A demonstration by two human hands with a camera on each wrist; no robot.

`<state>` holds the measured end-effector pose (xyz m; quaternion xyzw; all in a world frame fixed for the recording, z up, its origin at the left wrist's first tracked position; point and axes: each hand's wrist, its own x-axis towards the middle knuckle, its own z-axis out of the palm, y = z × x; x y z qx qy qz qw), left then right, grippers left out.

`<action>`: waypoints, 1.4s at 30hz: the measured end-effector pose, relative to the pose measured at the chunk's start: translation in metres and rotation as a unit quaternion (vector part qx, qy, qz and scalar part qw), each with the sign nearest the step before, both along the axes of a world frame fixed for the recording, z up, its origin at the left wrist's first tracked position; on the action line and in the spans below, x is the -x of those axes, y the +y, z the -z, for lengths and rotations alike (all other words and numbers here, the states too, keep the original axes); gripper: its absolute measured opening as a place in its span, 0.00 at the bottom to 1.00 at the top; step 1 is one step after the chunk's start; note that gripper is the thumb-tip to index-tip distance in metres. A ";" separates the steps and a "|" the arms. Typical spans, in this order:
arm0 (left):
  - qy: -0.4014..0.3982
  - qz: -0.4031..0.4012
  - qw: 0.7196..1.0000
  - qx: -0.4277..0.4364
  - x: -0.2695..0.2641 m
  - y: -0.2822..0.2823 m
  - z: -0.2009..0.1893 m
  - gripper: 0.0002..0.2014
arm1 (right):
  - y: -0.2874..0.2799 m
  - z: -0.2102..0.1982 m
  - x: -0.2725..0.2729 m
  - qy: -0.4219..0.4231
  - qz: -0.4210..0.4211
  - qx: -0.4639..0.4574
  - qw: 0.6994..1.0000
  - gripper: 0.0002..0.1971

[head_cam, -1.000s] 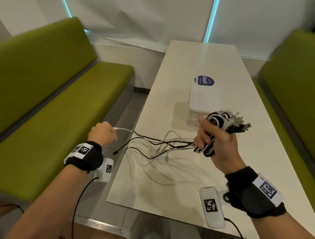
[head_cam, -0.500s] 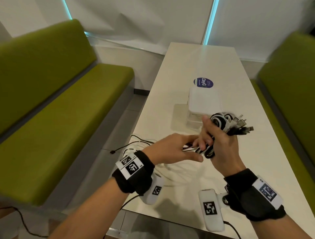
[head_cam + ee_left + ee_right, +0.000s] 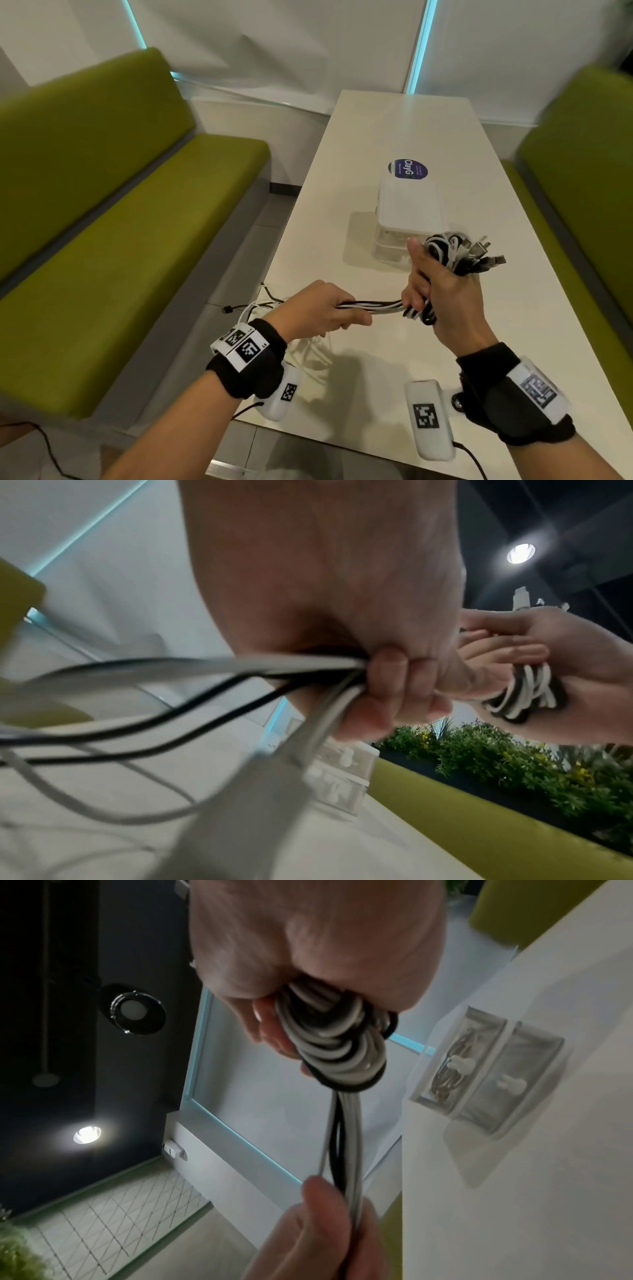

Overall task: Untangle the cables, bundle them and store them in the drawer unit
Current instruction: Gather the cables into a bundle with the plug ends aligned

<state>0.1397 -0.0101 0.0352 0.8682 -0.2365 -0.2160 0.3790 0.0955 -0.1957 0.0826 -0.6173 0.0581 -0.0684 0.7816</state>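
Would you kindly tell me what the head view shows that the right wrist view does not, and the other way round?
Only the head view shows the plugs fanning out above the right hand, the loose cable tails hanging off the table edge, and the round sticker. Only the right wrist view shows the drawer unit from the front: two clear drawers with white knobs, one already holding cables. Both show the right hand gripping the coil and the left hand holding the strands stretched between them.

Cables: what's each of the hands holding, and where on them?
Right hand grips the coiled cable bundle around its middle, plugs sticking out above. Left hand grips the straight strands leading from that coil.
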 end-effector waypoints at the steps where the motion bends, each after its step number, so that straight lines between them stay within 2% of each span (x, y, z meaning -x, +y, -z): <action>1: -0.006 -0.005 1.000 -0.006 -0.001 0.004 0.000 0.20 | -0.002 0.001 0.000 0.001 0.009 0.026 1.000 0.22; 4: -0.019 -0.013 0.999 -0.030 -0.005 0.019 0.005 0.21 | -0.007 0.002 0.001 0.002 0.037 0.108 0.993 0.23; 8: -0.056 -0.002 0.998 -0.013 -0.003 0.028 0.000 0.21 | -0.010 0.008 -0.003 0.022 0.039 0.235 0.971 0.16; 11: -0.085 0.002 0.996 0.008 0.002 0.020 -0.011 0.21 | -0.009 0.012 -0.006 0.047 0.012 0.312 0.949 0.16; 14: -0.117 0.023 0.992 -0.035 0.002 0.013 -0.022 0.19 | -0.005 0.010 -0.002 0.052 -0.035 0.355 0.933 0.14; 20: -0.164 0.071 0.982 -0.068 -0.001 0.006 -0.037 0.17 | 0.003 0.015 0.006 0.041 -0.136 0.315 0.938 0.12; 22: -0.174 0.076 0.980 -0.063 -0.002 0.006 -0.039 0.17 | 0.005 0.015 0.009 0.039 -0.155 0.267 0.950 0.09; 25: -0.175 0.083 0.980 -0.050 -0.002 0.006 -0.037 0.17 | 0.007 0.015 0.014 0.040 -0.205 0.163 0.964 0.16; 30: -0.188 0.105 0.976 -0.041 0.004 0.004 -0.035 0.13 | 0.008 0.019 0.023 0.076 -0.245 0.100 0.961 0.19; 33: -0.194 0.086 0.976 -0.056 0.005 0.001 -0.034 0.15 | 0.010 0.020 0.025 0.099 -0.252 0.059 0.961 0.21; 36: -0.212 0.044 0.971 -0.105 0.006 -0.004 -0.022 0.13 | 0.014 0.018 0.022 0.112 -0.236 0.068 0.963 0.20; 38: -0.217 0.035 0.968 -0.123 0.005 -0.006 -0.022 0.09 | 0.017 0.016 0.020 0.112 -0.229 0.098 0.962 0.12; 42: -0.170 0.029 0.980 -0.100 0.002 -0.002 -0.038 0.10 | 0.016 0.019 0.014 0.125 -0.236 0.207 0.941 0.06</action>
